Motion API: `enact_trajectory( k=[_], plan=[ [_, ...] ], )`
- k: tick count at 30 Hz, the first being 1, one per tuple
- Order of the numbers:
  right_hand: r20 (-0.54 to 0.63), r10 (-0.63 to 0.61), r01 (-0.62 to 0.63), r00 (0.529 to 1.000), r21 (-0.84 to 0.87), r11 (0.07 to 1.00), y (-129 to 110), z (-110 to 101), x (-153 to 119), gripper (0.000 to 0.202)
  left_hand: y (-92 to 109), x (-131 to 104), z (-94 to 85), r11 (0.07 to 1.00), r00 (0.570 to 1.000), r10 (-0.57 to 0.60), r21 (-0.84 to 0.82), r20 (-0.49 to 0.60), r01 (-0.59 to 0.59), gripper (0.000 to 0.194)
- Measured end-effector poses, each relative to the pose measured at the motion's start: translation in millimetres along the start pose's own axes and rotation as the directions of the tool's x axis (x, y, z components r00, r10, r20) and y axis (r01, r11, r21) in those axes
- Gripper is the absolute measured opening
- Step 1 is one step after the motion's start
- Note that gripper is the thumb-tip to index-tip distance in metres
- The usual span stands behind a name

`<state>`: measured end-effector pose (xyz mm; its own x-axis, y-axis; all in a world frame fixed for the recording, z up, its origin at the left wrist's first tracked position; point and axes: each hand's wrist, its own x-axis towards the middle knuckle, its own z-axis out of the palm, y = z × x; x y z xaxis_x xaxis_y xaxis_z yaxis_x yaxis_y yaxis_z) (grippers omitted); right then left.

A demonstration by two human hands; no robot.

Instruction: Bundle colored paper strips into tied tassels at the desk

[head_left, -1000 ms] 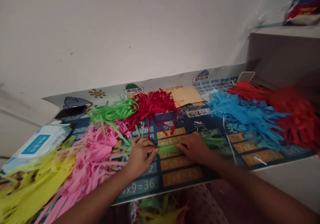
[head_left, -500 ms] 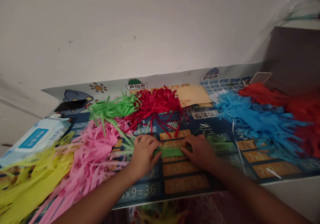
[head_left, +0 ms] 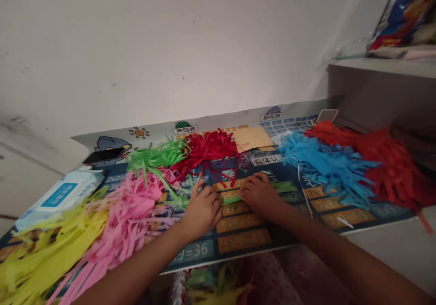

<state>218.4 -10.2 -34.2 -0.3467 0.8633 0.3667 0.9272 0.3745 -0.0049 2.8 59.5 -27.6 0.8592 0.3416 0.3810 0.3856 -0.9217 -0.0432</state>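
A strip of green fringed paper (head_left: 232, 200) lies across the printed mat, its cut ends showing on both sides of my hands. My left hand (head_left: 203, 207) is closed over its left part, with the thumb side raised. Over the right part, my right hand (head_left: 258, 196) has its fingers curled down onto the paper. The palms and most of what lies under the fingers are hidden. Just behind are a light green fringed bunch (head_left: 158, 154) and a dark red one (head_left: 209, 149). Pink fringed paper (head_left: 136, 200) lies left of my left hand.
Yellow fringed paper (head_left: 64, 246) and a wet-wipes pack (head_left: 59, 196) are on the left, near a dark phone (head_left: 104, 155). Blue (head_left: 327, 164) and red fringes (head_left: 384, 159) lie right. Beige paper (head_left: 254, 138) rests by the wall. A white string (head_left: 303, 189) crosses the mat (head_left: 243, 241).
The view has shifted, showing more of the shelf at right. My hands have drawn closer together, and my right fingers now curl over the green strip where they pinched it before.
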Motion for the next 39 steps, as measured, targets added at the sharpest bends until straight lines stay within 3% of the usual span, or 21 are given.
enact_trajectory(
  k=[6, 11, 15, 20, 29, 32, 36, 39],
  plan=[
    [0.051, -0.070, 0.071, 0.996, -0.025, 0.997, -19, 9, 2, 0.010, -6, -10, 5.2, 1.000, 0.997, -0.005, -0.014, -0.071, 0.004, 0.012],
    [0.053, 0.129, -0.136, 0.990, 0.151, 0.979, 5, 18, -19, 0.015, -18, -23, 4.7, 0.973, 0.990, -0.128, -0.201, -0.053, 0.115, 0.012],
    [0.133, 0.256, -0.283, 0.958, 0.256, 0.924, 15, 15, -19, 0.015, -21, -23, 3.1, 0.932, 0.973, -0.232, -0.284, 0.017, 0.227, 0.017],
    [0.215, 0.293, -0.342, 0.932, 0.251, 0.905, 14, 13, -6, 0.016, -17, -17, 4.1, 0.914, 0.955, -0.294, -0.279, 0.044, 0.294, 0.023],
    [0.213, 0.319, -0.369, 0.924, 0.268, 0.890, 15, 16, -5, 0.013, -18, -12, 9.1, 0.891, 0.934, -0.348, -0.280, 0.083, 0.357, 0.014],
    [0.201, 0.338, -0.385, 0.920, 0.283, 0.879, 13, 17, -5, 0.011, -18, -13, 9.2, 0.907, 0.952, -0.302, -0.296, 0.041, 0.301, 0.009],
    [0.191, 0.346, -0.389, 0.919, 0.277, 0.879, 10, 18, -6, 0.009, -15, -17, 8.7, 0.971, 0.991, -0.081, -0.231, -0.103, 0.056, 0.020],
    [0.099, 0.292, -0.307, 0.951, 0.219, 0.926, 9, 15, -8, 0.006, -12, -19, 5.9, 0.992, 0.993, 0.029, -0.123, -0.111, -0.042, 0.021]
  ],
)
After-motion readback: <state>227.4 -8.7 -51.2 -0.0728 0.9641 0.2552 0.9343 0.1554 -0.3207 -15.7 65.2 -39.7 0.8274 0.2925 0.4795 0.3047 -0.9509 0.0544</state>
